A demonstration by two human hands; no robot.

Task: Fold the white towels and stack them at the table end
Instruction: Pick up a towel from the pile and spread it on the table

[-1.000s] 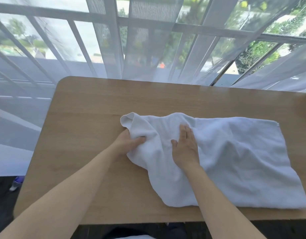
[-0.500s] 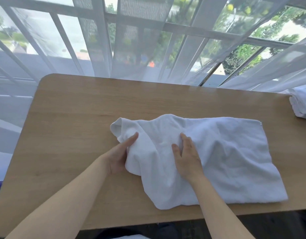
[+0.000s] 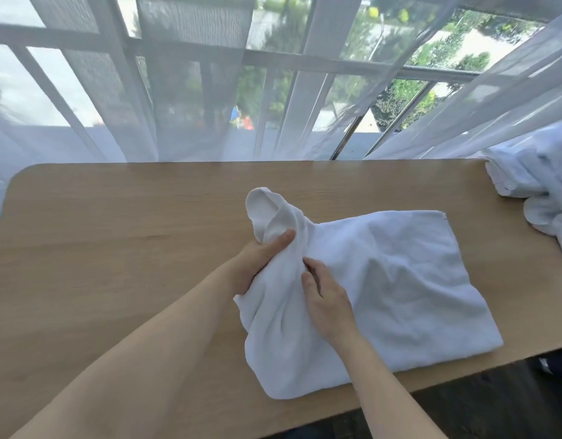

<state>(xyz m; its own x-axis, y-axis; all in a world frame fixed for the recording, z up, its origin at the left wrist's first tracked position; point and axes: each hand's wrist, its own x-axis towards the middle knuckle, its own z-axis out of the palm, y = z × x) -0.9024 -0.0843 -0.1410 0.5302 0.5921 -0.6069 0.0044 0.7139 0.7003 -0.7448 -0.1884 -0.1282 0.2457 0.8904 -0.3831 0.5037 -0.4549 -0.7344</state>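
Pile (image 3: 539, 191) of more white towels sits at the table's right end, far corner, partly cut off by the frame edge. It looks crumpled, not squared; folds can't be counted. It lies well apart from the working towel, bare wood between. Nothing lies between the hands and the towel.

Towel (image 3: 400, 280) lies on the table, centre to right, mostly flat with soft creases. Its near edge runs close to the table's near edge. Far right corner lies flat and square. Left end is bunched and lifted off the wood into a rounded hump.

Left hand (image 3: 257, 264) grips that lifted left end: thumb on top of the cloth, pointing up toward the hump, other fingers hidden under the fabric. Cloth drapes over the hand and down past the wrist.

Right hand (image 3: 327, 299) rests on top of the towel just right of the left hand, palm down, fingers curled and pressing into a fold. Whether they pinch the cloth or only press can't be told; the fingertips are buried in the crease.

Table (image 3: 115, 248) is light wood laminate with a rounded far-left corner. Behind it hang sheer white curtains (image 3: 194, 90) over a window with pale bars; trees and pavement show outside. Dark floor shows below the near edge.
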